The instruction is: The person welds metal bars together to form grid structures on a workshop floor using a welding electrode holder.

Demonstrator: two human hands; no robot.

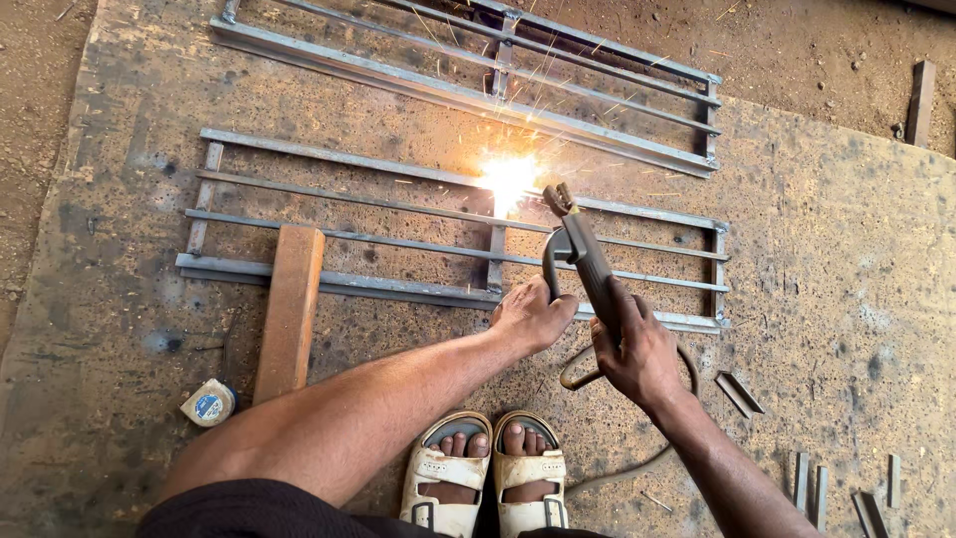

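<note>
Two hands work close together over the near metal grille (438, 239): the right hand (637, 354) is clamped on a welding holder (588, 264) whose tip meets a bright spark (510, 179) at a crossbar, and the left hand (528, 314) presses flat on the grille's near rail. One wooden block (289, 309) lies across that rail. A second grille (478, 85) lies beyond, near the metal plate's (846, 249) far edge. One tape measure (209, 403) sits left; bare plate lies to the right.

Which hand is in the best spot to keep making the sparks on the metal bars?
Probably the right hand: it grips the dark welding electrode holder, whose tip meets the bright spark on the grey steel bar grille. The left hand only presses on the grille's near rail.
</note>
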